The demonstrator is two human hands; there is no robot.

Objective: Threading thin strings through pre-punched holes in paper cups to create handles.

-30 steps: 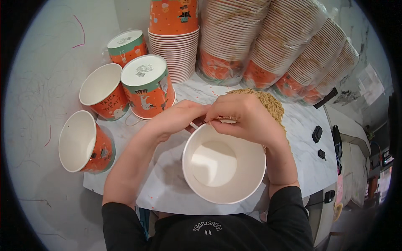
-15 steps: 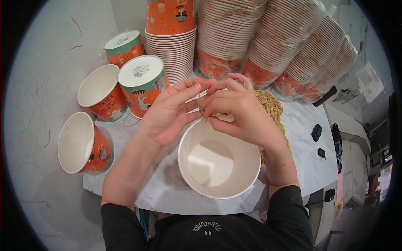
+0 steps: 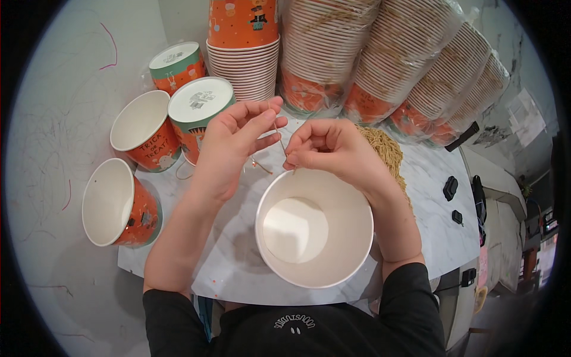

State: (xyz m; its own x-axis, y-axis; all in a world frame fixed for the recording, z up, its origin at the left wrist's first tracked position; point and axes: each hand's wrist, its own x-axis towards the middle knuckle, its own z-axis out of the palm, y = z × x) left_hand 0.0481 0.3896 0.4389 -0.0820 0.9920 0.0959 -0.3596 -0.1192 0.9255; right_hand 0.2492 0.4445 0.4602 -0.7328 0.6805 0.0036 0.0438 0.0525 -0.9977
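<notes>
"Two bare hands are noted; how is the grip found?"

"By the right hand, a thin tan cord is pinched between thumb and forefinger, just by the far rim of the white-lined tub. By the left hand, the upper end appears to be pressed between thumb and index fingertip, the other fingers being held loosely apart."

"Where is the cord placed?"

"It is held slanting between the hands, above the tabletop. Whether it is passed through the tub's wall cannot be told. A bundle of tan cords is partly hidden by the right hand and forearm."

"How is handling assessed?"

"The cord is judged light, soft and limp, easily lost from the fingertips; it is best taken near an end. The tub is judged light and fairly stiff, though liable to be dented if squeezed; it is best taken by the rim."

"Is any writing found?"

"Dark lettering is shown on the orange side of an open tub at the left. Small print, too fine to be read, is borne by the base of an upturned tub. Pale lettering is carried on the black shirt."
</notes>
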